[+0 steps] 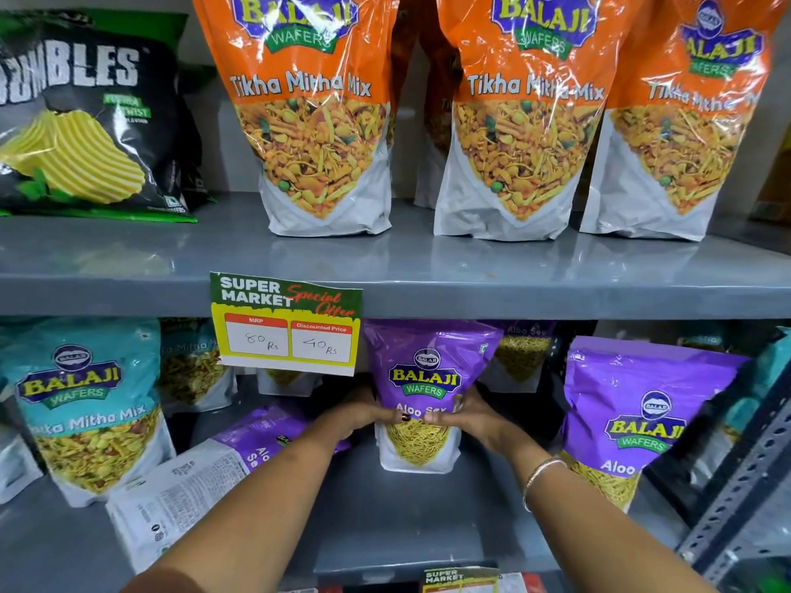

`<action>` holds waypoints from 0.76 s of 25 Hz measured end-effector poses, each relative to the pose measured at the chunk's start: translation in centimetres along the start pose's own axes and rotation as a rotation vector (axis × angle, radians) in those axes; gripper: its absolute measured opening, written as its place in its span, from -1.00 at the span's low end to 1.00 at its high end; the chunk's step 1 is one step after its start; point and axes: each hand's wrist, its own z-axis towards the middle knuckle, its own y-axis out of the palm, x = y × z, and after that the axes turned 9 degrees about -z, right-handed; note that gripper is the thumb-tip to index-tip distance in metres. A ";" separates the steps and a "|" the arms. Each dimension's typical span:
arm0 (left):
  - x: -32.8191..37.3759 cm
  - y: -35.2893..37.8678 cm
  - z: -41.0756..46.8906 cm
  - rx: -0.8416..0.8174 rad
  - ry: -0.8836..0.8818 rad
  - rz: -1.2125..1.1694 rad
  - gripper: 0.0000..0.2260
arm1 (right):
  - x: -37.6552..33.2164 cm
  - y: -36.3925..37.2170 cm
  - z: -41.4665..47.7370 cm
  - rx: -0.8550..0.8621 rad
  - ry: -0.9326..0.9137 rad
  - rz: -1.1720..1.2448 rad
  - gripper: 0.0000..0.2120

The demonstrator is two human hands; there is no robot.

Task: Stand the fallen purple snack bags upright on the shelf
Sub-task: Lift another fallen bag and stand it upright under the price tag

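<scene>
A purple Aloo Sev bag [423, 370] stands upright in the middle of the lower shelf [385, 511]. My left hand [364, 410] grips its left side and my right hand [464, 415] grips its right side, thumbs on the front. Another purple bag [201, 477] lies flat on its face to the left, back label up, partly under my left forearm. A third purple bag [637, 417] stands upright at the right. More purple bags [520, 348] stand behind, mostly hidden.
Teal Tikha Mitha Mix bags [85, 404] stand at the left of the lower shelf. A price tag [286, 323] hangs from the upper shelf edge. Orange bags [316, 122] and a black chips bag [85, 122] fill the upper shelf. A perforated metal upright [736, 477] stands at the right.
</scene>
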 end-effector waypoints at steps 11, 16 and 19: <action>-1.7 -0.1 -0.1 -0.018 0.132 -0.011 -0.23 | 0.8 0.9 -1.2 0.092 0.033 0.002 -0.39; -2.7 1.4 -3.9 0.036 0.106 0.003 -0.06 | 0.9 1.2 -4.6 0.099 0.085 -0.050 -0.37; -3.0 2.8 -6.5 0.101 0.090 0.011 -0.04 | 0.6 1.1 -6.9 0.053 0.088 -0.090 -0.39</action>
